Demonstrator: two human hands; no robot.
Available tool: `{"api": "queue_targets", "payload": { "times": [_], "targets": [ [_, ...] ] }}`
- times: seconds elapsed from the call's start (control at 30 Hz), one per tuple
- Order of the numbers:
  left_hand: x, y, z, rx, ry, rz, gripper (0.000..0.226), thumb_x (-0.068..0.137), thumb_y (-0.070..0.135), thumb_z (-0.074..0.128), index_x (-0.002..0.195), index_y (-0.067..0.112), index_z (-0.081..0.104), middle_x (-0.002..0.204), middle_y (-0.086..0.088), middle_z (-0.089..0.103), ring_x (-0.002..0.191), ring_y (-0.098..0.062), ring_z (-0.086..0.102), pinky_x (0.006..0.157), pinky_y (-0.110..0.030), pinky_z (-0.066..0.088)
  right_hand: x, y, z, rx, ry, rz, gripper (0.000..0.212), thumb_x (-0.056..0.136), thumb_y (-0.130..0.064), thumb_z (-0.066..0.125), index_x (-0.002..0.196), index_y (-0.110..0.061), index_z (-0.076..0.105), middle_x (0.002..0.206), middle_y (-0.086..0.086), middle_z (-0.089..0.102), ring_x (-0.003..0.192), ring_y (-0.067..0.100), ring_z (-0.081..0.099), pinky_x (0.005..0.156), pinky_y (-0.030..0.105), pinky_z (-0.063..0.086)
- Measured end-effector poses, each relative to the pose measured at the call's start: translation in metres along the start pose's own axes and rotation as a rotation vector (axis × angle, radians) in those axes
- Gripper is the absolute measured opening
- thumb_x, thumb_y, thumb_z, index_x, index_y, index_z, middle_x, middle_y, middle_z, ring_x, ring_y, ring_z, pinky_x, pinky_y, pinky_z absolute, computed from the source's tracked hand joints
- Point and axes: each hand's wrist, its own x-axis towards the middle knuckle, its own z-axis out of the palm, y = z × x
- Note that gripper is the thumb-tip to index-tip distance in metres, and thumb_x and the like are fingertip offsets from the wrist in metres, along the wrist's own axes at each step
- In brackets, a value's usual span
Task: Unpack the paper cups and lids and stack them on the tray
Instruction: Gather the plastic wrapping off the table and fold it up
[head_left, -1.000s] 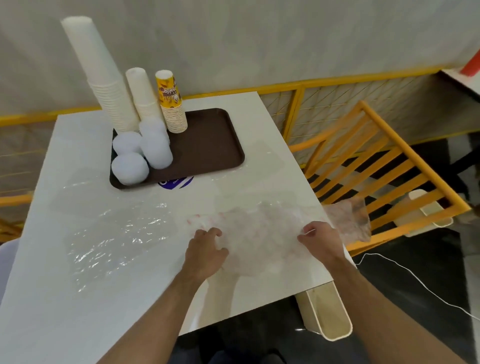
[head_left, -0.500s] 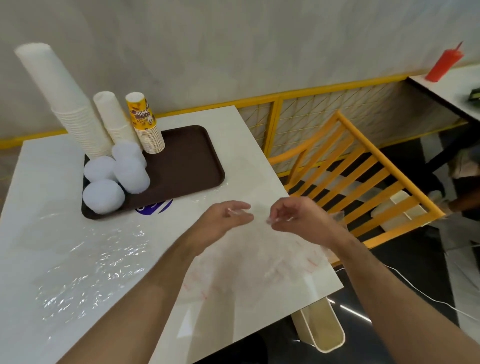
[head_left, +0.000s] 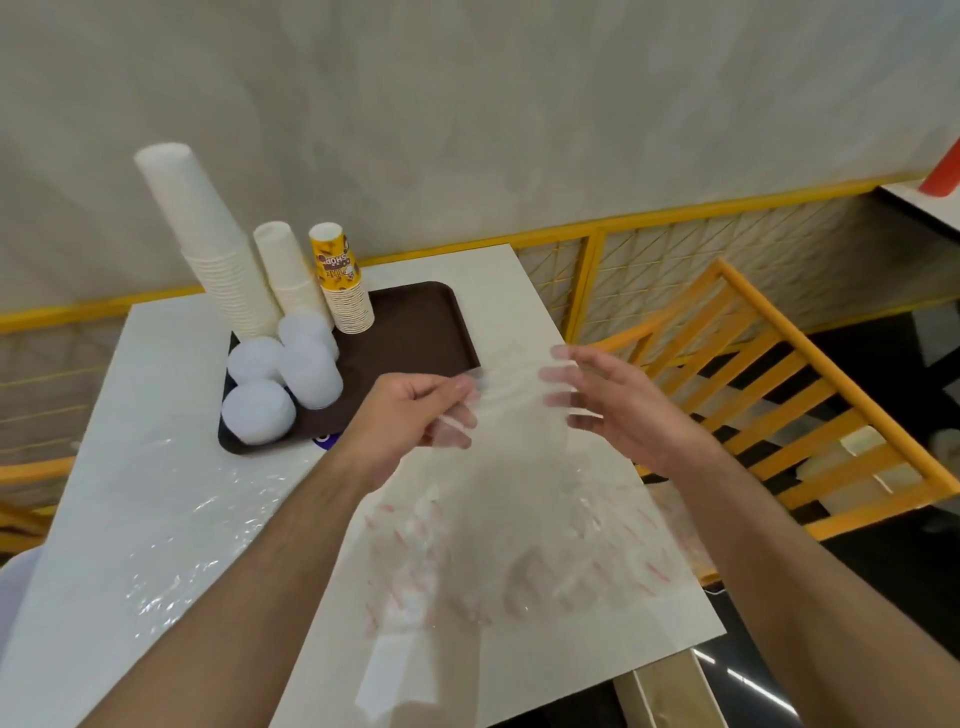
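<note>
On the brown tray (head_left: 415, 332) at the back of the white table (head_left: 156, 364) stand a tall stack of white paper cups (head_left: 208, 244), a shorter white stack (head_left: 285, 270) and a stack of yellow printed cups (head_left: 340, 280). Piles of white lids (head_left: 257, 410) sit in front of them on the tray. I hold an empty clear plastic bag (head_left: 519, 561) with red print above the table's near right part. My left hand (head_left: 410, 421) pinches its top edge. My right hand (head_left: 618, 410) has straight fingers against the bag's upper part, seen blurred through the film.
Another crumpled clear wrap (head_left: 171, 519) lies on the table's left side. A yellow wooden chair (head_left: 779, 395) stands right of the table, with a yellow railing behind it. A pale bin (head_left: 670, 691) sits below the table's near right corner.
Both hands have lifted the plastic bag off the table and brought its top edge up in front of the tray. The right hand has let go its pinch and spread its fingers.
</note>
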Motion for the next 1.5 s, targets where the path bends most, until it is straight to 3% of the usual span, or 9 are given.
{"api": "queue_targets", "payload": {
  "times": [0.07, 0.27, 0.5, 0.7, 0.97, 1.17, 1.33, 1.4, 1.5],
  "targets": [
    [0.002, 0.001, -0.002, -0.048, 0.06, -0.013, 0.021, 0.094, 0.026, 0.065, 0.09, 0.009, 0.077, 0.081, -0.012, 0.075, 0.057, -0.021, 0.069, 0.072, -0.037, 0.061, 0.002, 0.016, 0.008, -0.174, -0.16, 0.103, 0.054, 0.083, -0.033, 0.078, 0.131, -0.02, 0.059, 0.122, 0.005, 0.072, 0.11, 0.026, 0.068, 0.087, 0.034, 0.048],
    [0.003, 0.004, -0.034, -0.047, 0.204, -0.036, 0.025, 0.094, 0.028, 0.065, 0.098, 0.006, 0.076, 0.091, -0.013, 0.077, 0.072, -0.023, 0.072, 0.073, -0.035, 0.061, 0.005, 0.035, 0.006, -0.363, -0.223, 0.168, 0.003, 0.091, -0.016, 0.073, 0.091, -0.014, 0.075, 0.083, 0.005, 0.072, 0.075, 0.017, 0.066, 0.07, 0.029, 0.046],
    [0.002, 0.004, -0.061, -0.198, 0.328, -0.032, 0.019, 0.093, 0.024, 0.066, 0.097, 0.009, 0.076, 0.092, -0.009, 0.077, 0.077, -0.016, 0.073, 0.071, -0.025, 0.061, 0.01, 0.032, 0.007, -0.386, -0.357, 0.28, 0.011, 0.091, -0.008, 0.072, 0.1, -0.014, 0.072, 0.099, 0.01, 0.074, 0.087, 0.021, 0.069, 0.074, 0.028, 0.05],
    [-0.004, 0.0, -0.079, -0.293, 0.369, -0.059, 0.02, 0.092, 0.025, 0.068, 0.099, 0.008, 0.076, 0.091, -0.007, 0.077, 0.076, -0.013, 0.072, 0.068, -0.022, 0.06, 0.019, 0.029, 0.003, 0.049, 0.053, 0.165, 0.014, 0.099, -0.02, 0.061, 0.101, -0.015, 0.074, 0.088, 0.007, 0.067, 0.075, 0.018, 0.065, 0.071, 0.034, 0.048],
    [-0.023, -0.003, -0.093, -0.262, 0.087, 0.015, 0.045, 0.092, -0.004, 0.059, 0.129, 0.022, 0.062, 0.111, -0.014, 0.073, 0.104, -0.022, 0.071, 0.075, -0.02, 0.057, 0.019, 0.009, -0.001, -0.009, -0.015, 0.15, 0.043, 0.08, -0.009, 0.072, 0.122, -0.011, 0.063, 0.096, 0.017, 0.074, 0.071, 0.019, 0.065, 0.067, 0.026, 0.056],
    [-0.027, 0.0, -0.095, -0.188, -0.301, -0.11, 0.057, 0.083, -0.011, 0.057, 0.135, 0.012, 0.057, 0.135, -0.002, 0.064, 0.113, -0.03, 0.067, 0.084, -0.025, 0.059, 0.029, -0.001, 0.008, 0.124, 0.123, 0.038, 0.018, 0.099, -0.011, 0.057, 0.115, -0.017, 0.062, 0.103, 0.014, 0.074, 0.066, 0.014, 0.067, 0.065, 0.023, 0.058],
    [-0.016, -0.005, -0.085, -0.216, -0.193, -0.081, 0.063, 0.088, -0.017, 0.054, 0.14, 0.018, 0.054, 0.142, 0.008, 0.057, 0.109, -0.026, 0.065, 0.083, -0.028, 0.059, 0.019, 0.034, 0.016, 0.341, 0.009, 0.087, 0.056, 0.093, -0.015, 0.065, 0.135, -0.045, 0.043, 0.125, 0.016, 0.069, 0.106, 0.039, 0.068, 0.097, 0.049, 0.055],
    [-0.015, -0.01, -0.085, -0.227, -0.132, -0.075, 0.064, 0.088, -0.018, 0.055, 0.141, 0.017, 0.053, 0.143, 0.007, 0.056, 0.109, -0.03, 0.061, 0.081, -0.028, 0.06, 0.013, 0.048, 0.019, 0.328, 0.002, 0.088, 0.074, 0.089, 0.003, 0.066, 0.133, -0.051, 0.043, 0.121, 0.022, 0.069, 0.098, 0.037, 0.068, 0.094, 0.045, 0.057],
    [-0.017, -0.012, -0.09, -0.189, -0.091, -0.061, 0.065, 0.087, -0.018, 0.057, 0.142, 0.016, 0.052, 0.142, 0.008, 0.056, 0.111, -0.026, 0.068, 0.082, -0.029, 0.06, 0.012, 0.049, 0.014, 0.296, 0.048, 0.025, 0.059, 0.087, 0.005, 0.064, 0.13, -0.034, 0.051, 0.11, 0.023, 0.07, 0.078, 0.026, 0.066, 0.076, 0.034, 0.059]
  ]
}}
